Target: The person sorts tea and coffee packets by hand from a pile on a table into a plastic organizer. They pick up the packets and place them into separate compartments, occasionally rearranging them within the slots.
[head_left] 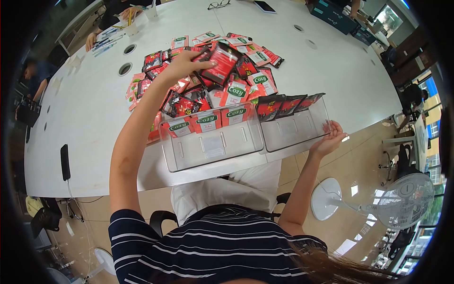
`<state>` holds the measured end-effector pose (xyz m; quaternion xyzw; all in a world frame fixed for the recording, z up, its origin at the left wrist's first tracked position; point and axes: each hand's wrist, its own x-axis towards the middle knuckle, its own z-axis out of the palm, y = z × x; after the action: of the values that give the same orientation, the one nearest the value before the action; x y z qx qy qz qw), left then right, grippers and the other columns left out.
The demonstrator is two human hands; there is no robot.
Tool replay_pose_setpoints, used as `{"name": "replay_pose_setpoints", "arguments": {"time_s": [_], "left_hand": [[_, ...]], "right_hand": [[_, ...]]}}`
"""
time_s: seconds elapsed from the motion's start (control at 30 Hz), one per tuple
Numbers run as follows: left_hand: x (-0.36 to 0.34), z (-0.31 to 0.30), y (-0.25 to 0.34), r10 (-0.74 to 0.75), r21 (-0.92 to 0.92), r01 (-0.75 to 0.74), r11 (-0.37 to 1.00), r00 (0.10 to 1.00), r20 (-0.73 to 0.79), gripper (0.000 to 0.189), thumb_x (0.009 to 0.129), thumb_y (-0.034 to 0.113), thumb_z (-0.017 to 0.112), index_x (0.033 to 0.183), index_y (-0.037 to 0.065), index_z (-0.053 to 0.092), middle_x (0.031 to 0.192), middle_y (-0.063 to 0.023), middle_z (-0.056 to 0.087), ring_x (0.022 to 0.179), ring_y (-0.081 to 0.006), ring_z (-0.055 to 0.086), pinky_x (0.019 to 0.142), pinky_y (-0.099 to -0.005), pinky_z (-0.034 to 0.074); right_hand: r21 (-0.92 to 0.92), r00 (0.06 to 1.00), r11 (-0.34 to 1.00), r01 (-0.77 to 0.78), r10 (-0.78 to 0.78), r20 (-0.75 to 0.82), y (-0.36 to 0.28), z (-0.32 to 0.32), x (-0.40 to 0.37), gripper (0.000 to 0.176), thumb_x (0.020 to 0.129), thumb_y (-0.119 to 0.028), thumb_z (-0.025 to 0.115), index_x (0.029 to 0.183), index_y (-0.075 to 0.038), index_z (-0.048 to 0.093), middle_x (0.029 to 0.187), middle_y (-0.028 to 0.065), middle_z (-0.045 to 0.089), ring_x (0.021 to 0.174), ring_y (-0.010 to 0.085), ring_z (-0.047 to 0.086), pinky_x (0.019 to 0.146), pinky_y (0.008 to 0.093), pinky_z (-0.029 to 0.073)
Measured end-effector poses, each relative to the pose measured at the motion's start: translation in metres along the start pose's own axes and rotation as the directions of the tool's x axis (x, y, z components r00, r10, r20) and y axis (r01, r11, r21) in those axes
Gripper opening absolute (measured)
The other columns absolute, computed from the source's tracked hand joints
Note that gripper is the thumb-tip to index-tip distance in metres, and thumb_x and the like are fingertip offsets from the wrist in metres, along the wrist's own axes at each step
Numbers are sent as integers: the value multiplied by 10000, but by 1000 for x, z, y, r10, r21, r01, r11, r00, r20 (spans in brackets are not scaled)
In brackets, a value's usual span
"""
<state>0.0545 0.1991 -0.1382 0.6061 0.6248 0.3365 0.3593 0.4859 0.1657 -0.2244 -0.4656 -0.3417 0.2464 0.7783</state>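
My left hand (187, 65) grips a dark red and black sachet (221, 63) above a heap of sachets. My right hand (331, 137) is at the right end wall of a clear plastic bin (295, 135), its bent fingers against the edge. Several black and red sachets (270, 108) stand in a row along that bin's back. A second clear bin (215, 154) adjoins it on the left, with three red and white "Cozy" sachets (207, 121) upright along its back. Behind the bins, red "Cozy" sachets (235, 91) and dark sachets (182, 105) lie mixed together.
The white table (94, 142) has round cable holes (125, 69). A black power strip (65, 162) lies at the left, glasses (219, 4) and a phone (265, 6) at the far side. Another person's hand (91, 41) rests near pens. A fan (405, 201) stands at the right.
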Motion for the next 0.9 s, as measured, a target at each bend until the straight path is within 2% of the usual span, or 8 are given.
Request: {"name": "replay_pose_setpoints", "arguments": {"time_s": [0.23, 0.37, 0.47, 0.53, 0.6, 0.7, 0.77, 0.9], "left_hand": [[-138, -13, 62, 314, 74, -341, 937, 733, -603, 227, 799, 114, 702, 951, -36, 624, 799, -16, 621, 693, -59, 498, 656, -200, 407], [-221, 1, 58, 684, 520, -450, 726, 558, -471, 149, 720, -32, 666, 769, -18, 527, 847, -155, 669, 777, -266, 651, 690, -322, 515], [-245, 32, 56, 743, 318, -679, 662, 536, -402, 272, 738, 3, 651, 682, 8, 385, 884, -239, 659, 821, -405, 667, 706, -460, 554], [-245, 55, 54, 778, 167, -784, 598, 518, -356, 302, 742, 57, 652, 666, 17, 361, 908, -240, 656, 851, -433, 658, 722, -490, 558], [-241, 72, 56, 825, 192, -808, 557, 513, -235, 289, 731, 112, 663, 651, 20, 400, 965, -203, 664, 918, -414, 648, 763, -473, 555], [-228, 94, 74, 875, 204, -852, 482, 479, -67, 204, 683, 81, 679, 661, 42, 480, 1022, -144, 672, 961, -380, 646, 818, -452, 541], [-227, 110, 78, 900, 280, -860, 427, 435, -36, 104, 686, 35, 668, 692, 68, 570, 1046, -89, 678, 1014, -310, 640, 881, -392, 515], [-228, 124, 76, 913, 306, -868, 391, 407, -13, 80, 682, 34, 677, 742, 76, 644, 1047, -55, 680, 1018, -255, 644, 925, -374, 488]], "right_hand": [[-20, 996, 996, 87, -87, -7, 8, -7, 0, 543, 1009, -402, 243, 974, 32, 569, 926, 127, 604, 872, 205, 575, 732, 302, 439], [-408, 930, 847, 340, -367, 12, -25, 2, -37, 384, 989, -255, 312, 1003, 44, 554, 946, 150, 596, 898, 242, 564, 771, 353, 434], [-370, 755, 688, 624, -653, 59, -49, 14, -69, 311, 956, -201, 368, 1029, 56, 527, 932, 172, 586, 890, 265, 560, 785, 378, 435], [-138, 789, 781, 609, -578, 210, -66, 20, -92, 306, 945, -206, 393, 1038, 58, 514, 921, 183, 582, 875, 271, 560, 782, 381, 440], [92, 806, 895, 437, -435, 401, -87, 28, -116, 346, 937, -252, 418, 1042, 62, 518, 938, 204, 583, 836, 261, 563, 753, 360, 446], [234, 660, 953, -192, -52, 750, -103, 32, -127, 395, 923, -275, 497, 1110, 72, 523, 1035, 198, 599, 809, 169, 550, 670, 271, 434], [-41, 326, 870, -491, 227, 918, -119, 32, -113, 431, 868, -199, 620, 1201, 48, 502, 1074, 147, 610, 823, 108, 543, 674, 240, 442], [-238, 118, 746, -622, 390, 913, -127, 41, -106, 628, 745, -31, 728, 1307, 6, 451, 1092, 95, 613, 874, 84, 548, 707, 214, 454]]}}
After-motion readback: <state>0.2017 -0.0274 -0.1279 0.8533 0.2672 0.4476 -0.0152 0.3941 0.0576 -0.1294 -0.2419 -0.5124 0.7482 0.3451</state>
